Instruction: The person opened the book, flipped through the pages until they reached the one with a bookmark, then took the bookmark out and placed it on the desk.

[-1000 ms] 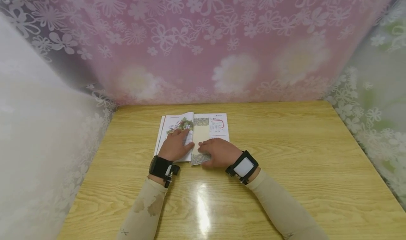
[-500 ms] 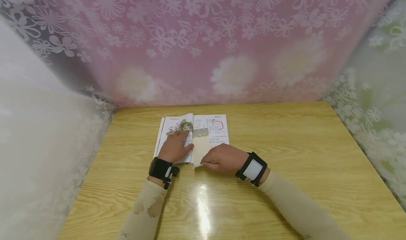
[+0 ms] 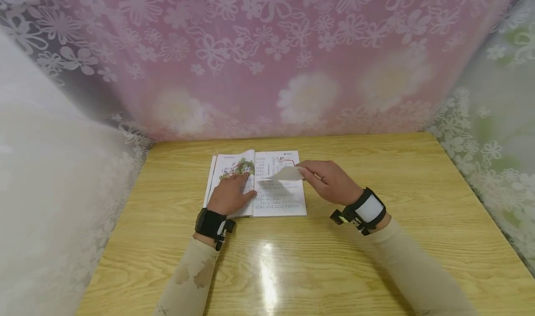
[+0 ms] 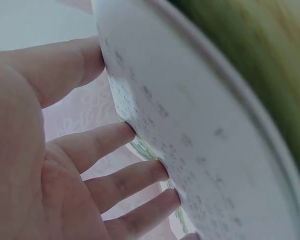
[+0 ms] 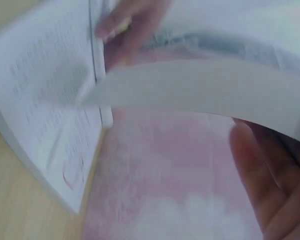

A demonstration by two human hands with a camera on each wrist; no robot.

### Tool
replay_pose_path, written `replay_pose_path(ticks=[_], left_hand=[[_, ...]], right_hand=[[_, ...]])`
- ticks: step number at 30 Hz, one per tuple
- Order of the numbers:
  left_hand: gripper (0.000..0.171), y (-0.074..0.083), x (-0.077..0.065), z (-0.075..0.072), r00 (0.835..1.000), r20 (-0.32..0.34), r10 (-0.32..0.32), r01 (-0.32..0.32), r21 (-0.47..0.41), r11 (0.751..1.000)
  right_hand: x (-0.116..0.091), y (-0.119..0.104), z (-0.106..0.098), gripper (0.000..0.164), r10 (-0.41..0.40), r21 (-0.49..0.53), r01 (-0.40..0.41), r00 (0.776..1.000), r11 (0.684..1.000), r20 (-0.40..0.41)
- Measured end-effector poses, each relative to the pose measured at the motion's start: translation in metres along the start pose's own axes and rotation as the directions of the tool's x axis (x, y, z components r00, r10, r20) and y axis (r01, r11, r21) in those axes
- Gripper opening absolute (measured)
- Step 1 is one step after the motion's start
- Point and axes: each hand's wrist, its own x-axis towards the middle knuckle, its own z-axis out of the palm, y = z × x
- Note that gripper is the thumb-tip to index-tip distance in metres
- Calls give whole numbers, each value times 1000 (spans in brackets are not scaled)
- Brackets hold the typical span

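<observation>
An open book (image 3: 280, 202) lies on the table, with a coloured picture on its left page and printed text with a red mark on its right. My left hand (image 3: 229, 194) rests on the left page. In the left wrist view its spread fingertips (image 4: 152, 170) touch the paper. My right hand (image 3: 332, 182) pinches one end of a pale bookmark (image 3: 288, 173) above the right page. The bookmark bends in a curve, its free end near the spine, as the right wrist view shows too. That view is blurred, and the thumb's grip is partly hidden.
The wooden table (image 3: 376, 167) extends around the book on all sides. A pink flowered curtain (image 3: 259, 74) hangs behind its far edge, with pale curtains at left and right. Each wrist wears a black strap with a small camera.
My right hand has taken hold of the bookmark's near end, lifted it off the right page and moved up and right with it. The left hand has stayed on the left page.
</observation>
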Motion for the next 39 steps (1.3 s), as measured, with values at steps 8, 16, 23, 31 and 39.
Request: replay_pose_path(ticks=[8, 16, 23, 31, 39], left_hand=[[70, 10, -1, 4, 1000, -8, 11, -11, 36, 999], [71, 12, 0, 5, 1000, -1, -3, 3, 23, 1000], [72, 13, -1, 7, 1000, 14, -26, 25, 29, 999], [71, 16, 0, 8, 1000, 4, -18, 18, 38, 999], [69, 18, -2, 5, 1000, -1, -16, 16, 34, 999]], right_hand=[[-13, 24, -31, 27, -18, -263, -53, 965, 963, -260], [-30, 50, -45, 27, -129, -559, 60, 988, 827, -86], [-59, 68, -38, 32, 101, -561, 10, 981, 828, 167], [-80, 75, -21, 29, 203, -520, -28, 938, 853, 282], [-90, 83, -5, 20, 192, -498, -41, 948, 866, 254]])
